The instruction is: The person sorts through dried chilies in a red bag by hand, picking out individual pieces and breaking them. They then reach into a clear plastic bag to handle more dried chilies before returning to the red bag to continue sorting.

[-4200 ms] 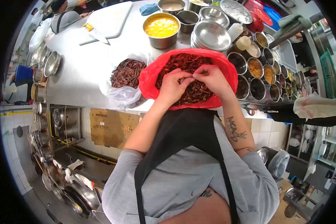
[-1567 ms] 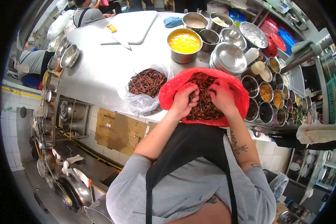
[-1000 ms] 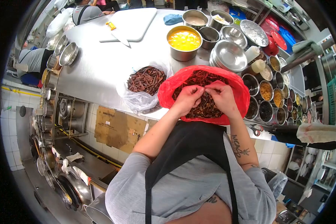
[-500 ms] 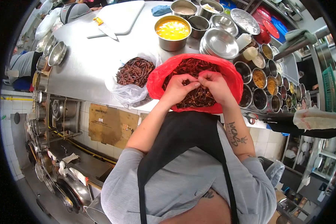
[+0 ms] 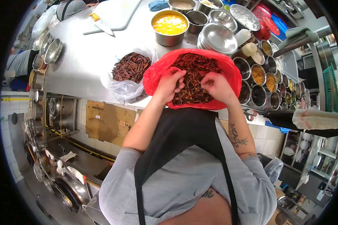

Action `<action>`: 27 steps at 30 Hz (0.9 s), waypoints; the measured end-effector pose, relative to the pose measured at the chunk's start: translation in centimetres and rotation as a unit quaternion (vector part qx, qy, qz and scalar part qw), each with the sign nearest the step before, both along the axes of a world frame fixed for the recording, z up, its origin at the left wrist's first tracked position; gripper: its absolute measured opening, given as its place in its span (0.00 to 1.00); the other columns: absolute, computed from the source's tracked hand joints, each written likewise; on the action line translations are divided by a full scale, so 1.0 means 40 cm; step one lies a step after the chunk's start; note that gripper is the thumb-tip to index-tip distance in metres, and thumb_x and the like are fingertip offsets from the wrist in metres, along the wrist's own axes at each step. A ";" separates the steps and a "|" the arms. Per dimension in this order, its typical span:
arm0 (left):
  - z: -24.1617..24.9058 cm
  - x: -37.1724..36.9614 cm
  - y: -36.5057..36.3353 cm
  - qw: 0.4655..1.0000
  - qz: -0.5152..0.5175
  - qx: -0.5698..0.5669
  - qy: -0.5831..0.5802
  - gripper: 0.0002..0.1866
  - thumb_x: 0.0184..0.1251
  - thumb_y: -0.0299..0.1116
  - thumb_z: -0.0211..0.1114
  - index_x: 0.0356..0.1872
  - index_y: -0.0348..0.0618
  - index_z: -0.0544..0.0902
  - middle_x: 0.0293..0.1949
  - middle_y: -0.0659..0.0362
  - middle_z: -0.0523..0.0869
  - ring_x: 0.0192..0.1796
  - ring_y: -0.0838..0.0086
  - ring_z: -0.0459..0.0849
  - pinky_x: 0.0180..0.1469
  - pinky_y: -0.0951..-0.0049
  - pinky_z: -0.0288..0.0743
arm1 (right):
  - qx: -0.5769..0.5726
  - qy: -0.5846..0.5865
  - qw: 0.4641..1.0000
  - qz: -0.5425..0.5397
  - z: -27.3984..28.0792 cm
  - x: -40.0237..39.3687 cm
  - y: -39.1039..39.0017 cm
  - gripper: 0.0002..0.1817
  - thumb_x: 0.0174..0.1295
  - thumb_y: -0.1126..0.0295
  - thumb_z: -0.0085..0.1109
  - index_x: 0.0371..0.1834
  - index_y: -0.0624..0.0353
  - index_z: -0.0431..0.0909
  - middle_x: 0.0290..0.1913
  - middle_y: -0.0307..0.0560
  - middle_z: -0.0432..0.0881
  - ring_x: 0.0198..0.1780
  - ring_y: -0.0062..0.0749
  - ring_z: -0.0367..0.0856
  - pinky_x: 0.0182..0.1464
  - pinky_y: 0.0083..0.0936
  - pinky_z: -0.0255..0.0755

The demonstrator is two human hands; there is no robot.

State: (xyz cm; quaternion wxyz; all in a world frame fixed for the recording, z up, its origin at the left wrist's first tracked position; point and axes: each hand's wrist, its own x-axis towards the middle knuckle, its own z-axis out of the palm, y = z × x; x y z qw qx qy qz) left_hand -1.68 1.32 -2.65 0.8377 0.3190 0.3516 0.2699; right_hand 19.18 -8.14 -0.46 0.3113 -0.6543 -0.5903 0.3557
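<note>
Dried red chillies (image 5: pixel 195 75) with thin stems fill an open red plastic bag (image 5: pixel 159 67) at the table's front edge. Over the bag's left part is my left hand (image 5: pixel 170 84), its fingers curled in toward the thumb. My right hand (image 5: pixel 216 87) is over the right part, fingertips pinched together just above the chillies. Whatever small piece either hand holds is too small to make out. Left of the red bag, a clear plastic bag (image 5: pixel 120 90) lies open around more dark dried chillies (image 5: pixel 133 67).
Behind the bags stands a metal pot of yellow liquid (image 5: pixel 170 25), with stacked metal bowls (image 5: pixel 218 38) beside it. A knife (image 5: pixel 102 25) lies on a white cutting board (image 5: pixel 118 13). Several ingredient containers (image 5: pixel 258 75) line the right. Another person (image 5: pixel 72 10) is at the far left.
My hands, pinched together over the bag's middle before, have parted: the left moved left and the right slightly down. The whole view has shifted a little.
</note>
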 end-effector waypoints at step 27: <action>0.052 0.022 -0.104 0.908 0.065 0.344 0.231 0.11 0.67 0.35 0.70 0.36 0.34 0.85 0.31 0.62 0.87 0.37 0.81 0.81 0.45 0.75 0.76 | -0.025 -0.146 0.981 0.126 0.010 0.026 -0.019 0.10 0.56 0.70 0.64 0.40 0.60 0.85 0.50 0.57 0.80 0.49 0.54 0.82 0.55 0.45 0.76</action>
